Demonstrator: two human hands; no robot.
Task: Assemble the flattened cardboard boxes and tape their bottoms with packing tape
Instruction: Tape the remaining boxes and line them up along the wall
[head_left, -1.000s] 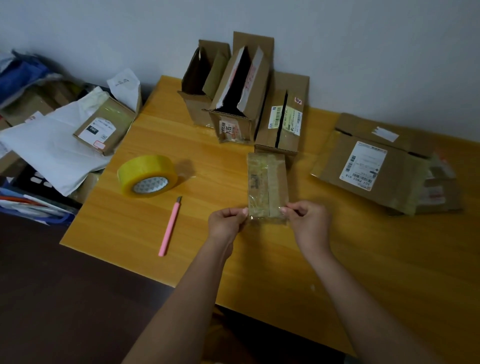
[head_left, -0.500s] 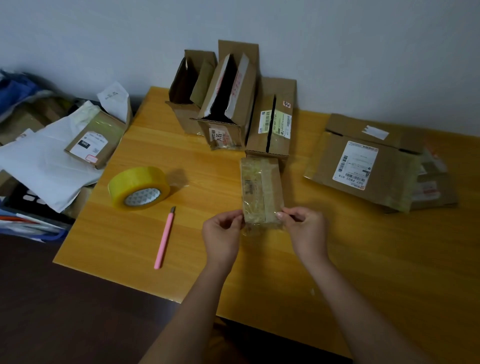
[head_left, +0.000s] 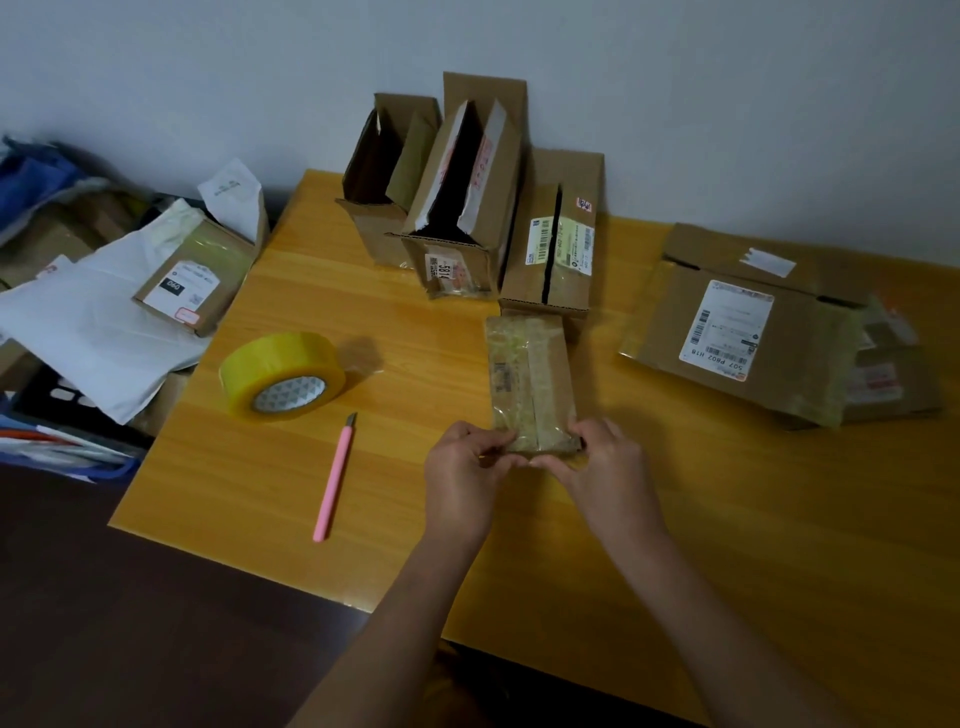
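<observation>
Mid-desk, both hands pinch the near end of a small flattened brown cardboard box wrapped in old clear tape (head_left: 530, 379): left hand (head_left: 462, 478) grip clamped on its left corner, right hand (head_left: 605, 467) on the right. Box lies flat on the yellow wooden desk (head_left: 727, 519). Yellow packing tape roll (head_left: 283, 375) and pink utility knife (head_left: 335, 478) sit left, apart from it.
</observation>
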